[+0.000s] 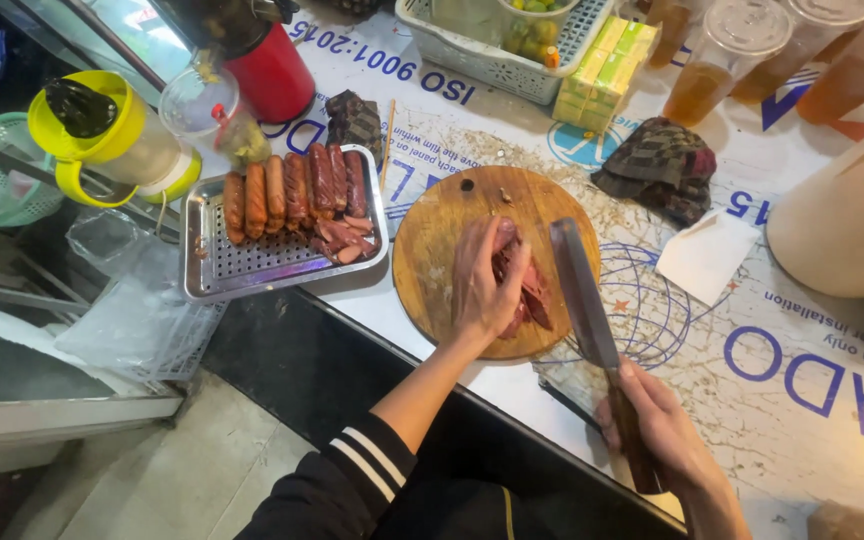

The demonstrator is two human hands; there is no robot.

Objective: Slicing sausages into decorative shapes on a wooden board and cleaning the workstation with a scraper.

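Wooden-handled cleaver gripped in right hand, near right, blade just beside sliced sausage. Left hand pressed flat on sausage, on round cutting board, mid tabletop. Far left: perforated tray of whole sausages.

- There is a single view, from a camera worn on the person's head, looking steeply down and forward over the bench.
- It sits close: both forearms enter from the bottom edge, the left hand near the middle of the frame, the right hand lower right.
- The round cutting board lies about at centre; the far edge of the bench runs off the top.
- The left part of the frame looks past the bench edge to the floor.
- With only one view, nothing overlaps with another.
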